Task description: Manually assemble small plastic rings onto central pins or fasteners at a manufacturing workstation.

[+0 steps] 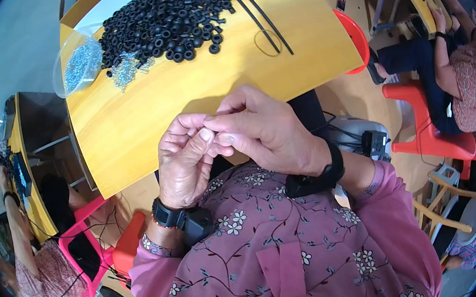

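Note:
Close together before my chest, near the table's front edge, my left hand [185,161] and my right hand [265,130] meet at the fingertips. Both are closed in a pinch, thumbs against fingers. Whatever they hold is too small or too hidden to name. Beyond them on the yellow table [128,123] lies a heap of black ring-shaped rubber parts [166,23]. At the heap's near left edge is a small scatter of clear, shiny little pieces [124,72]. A clear plastic tub [57,70] beside it contains many more such pieces.
Two thin black rods [260,12] lie at the table's right, with a thin ring [267,43] by their ends. A red basin [355,39] stands beyond the right edge. People sit at other tables on both sides, near a red chair [424,119] and a pink chair [89,267].

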A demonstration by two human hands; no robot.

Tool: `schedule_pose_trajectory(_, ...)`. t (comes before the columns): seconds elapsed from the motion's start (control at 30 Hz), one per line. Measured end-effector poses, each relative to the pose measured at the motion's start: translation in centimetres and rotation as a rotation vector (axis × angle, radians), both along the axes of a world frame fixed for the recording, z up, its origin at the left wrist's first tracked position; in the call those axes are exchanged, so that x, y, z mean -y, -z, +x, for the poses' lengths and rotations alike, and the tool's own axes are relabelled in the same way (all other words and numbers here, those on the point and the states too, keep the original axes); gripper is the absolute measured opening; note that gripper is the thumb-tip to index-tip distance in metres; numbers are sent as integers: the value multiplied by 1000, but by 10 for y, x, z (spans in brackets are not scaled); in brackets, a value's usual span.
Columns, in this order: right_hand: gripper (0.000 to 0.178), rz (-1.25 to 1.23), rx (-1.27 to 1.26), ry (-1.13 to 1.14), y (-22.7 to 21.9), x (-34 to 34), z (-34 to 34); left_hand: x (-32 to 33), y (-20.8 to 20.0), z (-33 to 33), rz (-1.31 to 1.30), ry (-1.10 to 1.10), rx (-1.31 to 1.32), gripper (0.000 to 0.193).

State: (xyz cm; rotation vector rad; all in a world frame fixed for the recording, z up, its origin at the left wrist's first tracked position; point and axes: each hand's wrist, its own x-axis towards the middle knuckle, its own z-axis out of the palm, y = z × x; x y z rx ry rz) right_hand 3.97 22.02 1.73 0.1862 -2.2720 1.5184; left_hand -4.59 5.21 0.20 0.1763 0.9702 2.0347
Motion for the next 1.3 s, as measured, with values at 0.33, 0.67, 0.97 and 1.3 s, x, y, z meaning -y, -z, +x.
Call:
schedule_pose_trajectory(0.33,30,-63,86,-31,-10,-17,-22,2,-6,-13,-32,-128,-148,20)
schedule_pose_trajectory(0.67,15,197,113,385,-2,-85,-80,7,10,-26,-6,-318,-235,21)
schedule_pose_trajectory(0.97,11,550,94,255,1,-80,-106,7,11,-27,-4,-298,-253,21)
schedule_pose_trajectory(1.3,12,619,141,214,-4,-79,-106,5,11,-27,-6,-313,-276,22)
